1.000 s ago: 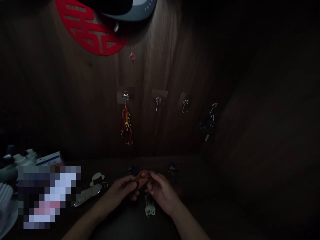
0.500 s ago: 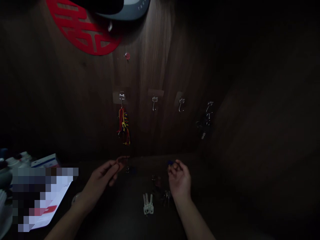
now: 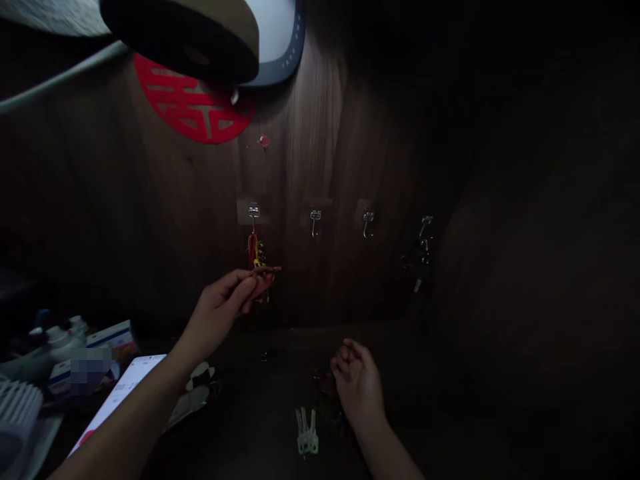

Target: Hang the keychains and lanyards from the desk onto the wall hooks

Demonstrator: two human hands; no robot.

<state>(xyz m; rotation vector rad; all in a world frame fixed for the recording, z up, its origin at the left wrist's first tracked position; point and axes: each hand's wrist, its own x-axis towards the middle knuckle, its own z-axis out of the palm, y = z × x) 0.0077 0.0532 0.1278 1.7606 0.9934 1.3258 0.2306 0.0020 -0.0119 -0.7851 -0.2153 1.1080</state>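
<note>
In the head view my left hand point(image 3: 225, 307) is raised in front of the colourful braided cord point(image 3: 257, 248) that hangs from the leftmost hook point(image 3: 254, 213). Its thumb and fingers pinch a thin brownish strip or loop point(image 3: 267, 269), too dim to name. Lower down, my right hand point(image 3: 359, 383) is palm up over the dark surface with its fingers curled in; whatever they may hold is hidden. A bunch of silver keys point(image 3: 307, 433) lies to its left. Other small dark items lie beside that hand, hard to make out.
Two bare metal hooks point(image 3: 315, 217) point(image 3: 369, 217) sit mid-wall; dark keys point(image 3: 419, 267) hang from the far right hook point(image 3: 426, 221). A lit phone point(image 3: 120, 400), bottles point(image 3: 63, 343) and boxes stand at left. A red paper cutout point(image 3: 200, 117) and a lamp head point(image 3: 190, 40) are above.
My left hand has risen with the brownish strip, from low over the surface to the hanging cord. My right hand stays low, fingers still curled. The view has tilted up slightly.
</note>
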